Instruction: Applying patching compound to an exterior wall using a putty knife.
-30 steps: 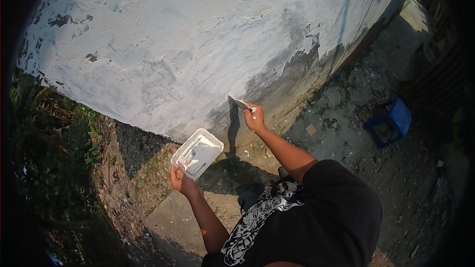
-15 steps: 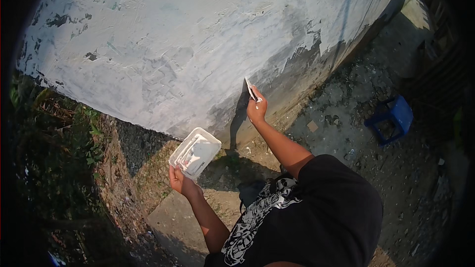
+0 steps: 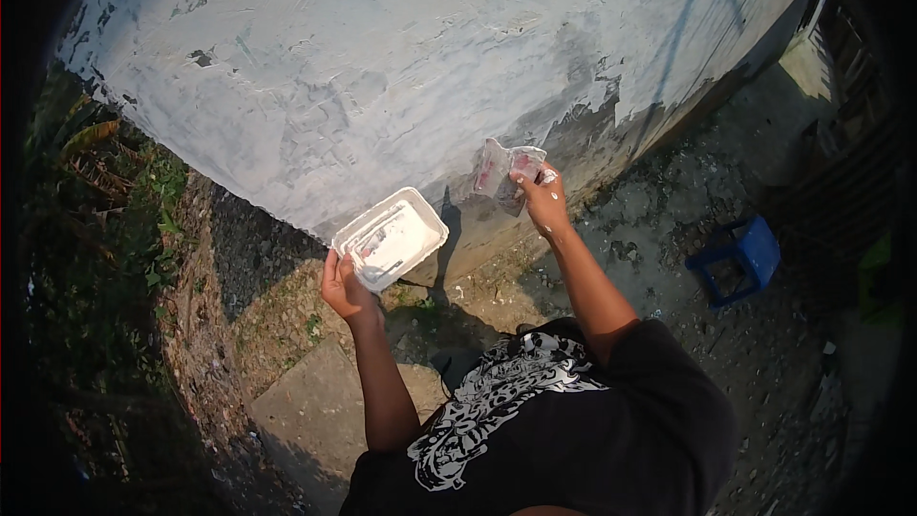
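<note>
My left hand (image 3: 347, 290) is closed on the near left rim of a white rectangular plastic tub (image 3: 441, 229). White putty (image 3: 406, 232) lies inside, beside a flat object too smeared to name. Away from the wall, my right hand (image 3: 544, 199) grips a putty spreader (image 3: 491, 169), whose flat, greyish faces show reddish marks and white smears. White paste also spots the back of that hand. In front of me rises a wall (image 3: 334, 67) with a rough whitish coat, darker and bare along its lower right part.
A blue plastic stool (image 3: 755, 253) stands on the stony ground at the right. Green plants (image 3: 105, 201) grow at the left, past the wall's corner. A concrete slab (image 3: 310, 401) lies below my left hand.
My right hand has drawn back from the wall to the right and turned the spreader, so its flat faces show. My left hand has brought the tub up and slightly right.
</note>
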Demonstrator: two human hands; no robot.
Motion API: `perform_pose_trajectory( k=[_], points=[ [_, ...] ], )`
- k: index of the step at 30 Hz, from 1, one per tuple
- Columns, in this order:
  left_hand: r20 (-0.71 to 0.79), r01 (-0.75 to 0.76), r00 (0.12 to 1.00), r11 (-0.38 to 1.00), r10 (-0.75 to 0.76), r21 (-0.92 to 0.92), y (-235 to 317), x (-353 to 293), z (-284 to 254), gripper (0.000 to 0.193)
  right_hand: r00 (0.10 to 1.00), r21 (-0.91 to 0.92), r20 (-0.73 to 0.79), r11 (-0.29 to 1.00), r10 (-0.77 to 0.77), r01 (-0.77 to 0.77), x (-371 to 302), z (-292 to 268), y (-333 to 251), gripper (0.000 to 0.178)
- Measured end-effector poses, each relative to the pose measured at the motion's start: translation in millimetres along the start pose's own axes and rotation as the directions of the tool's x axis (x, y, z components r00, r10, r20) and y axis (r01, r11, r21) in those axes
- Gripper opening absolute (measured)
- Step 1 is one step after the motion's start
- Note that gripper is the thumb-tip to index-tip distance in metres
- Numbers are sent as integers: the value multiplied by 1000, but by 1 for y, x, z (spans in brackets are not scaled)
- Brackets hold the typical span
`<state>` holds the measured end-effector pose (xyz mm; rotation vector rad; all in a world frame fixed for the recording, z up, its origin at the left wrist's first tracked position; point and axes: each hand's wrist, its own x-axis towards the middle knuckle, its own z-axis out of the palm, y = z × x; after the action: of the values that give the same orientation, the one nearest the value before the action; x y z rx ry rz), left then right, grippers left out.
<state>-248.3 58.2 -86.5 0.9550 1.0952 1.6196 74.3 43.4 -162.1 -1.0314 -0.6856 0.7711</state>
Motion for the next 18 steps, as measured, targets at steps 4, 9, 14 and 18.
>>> perform_pose_trajectory(
  k=[4, 9, 14, 18],
  points=[
    [24, 8, 1000, 1000, -8, -17, -6, 4, 21, 49, 998, 121, -20, 991, -60, 62, -24, 3, -55, 24],
    [215, -173, 964, 982, 154, 70, 3, 3, 36, 43, 965, -256, 249, 956, -80, 146, -35, 3, -102, 30],
    [299, -324, 912, 940, 281, 103, 28, -18, 65, 50, 793, -561, 553, 588, -257, 582, -41, 17, -130, 37],
    [416, -439, 854, 862, 313, 254, 43, -31, 82, 51, 772, -699, 609, 337, -183, 631, -34, 25, -125, 37]
  ],
)
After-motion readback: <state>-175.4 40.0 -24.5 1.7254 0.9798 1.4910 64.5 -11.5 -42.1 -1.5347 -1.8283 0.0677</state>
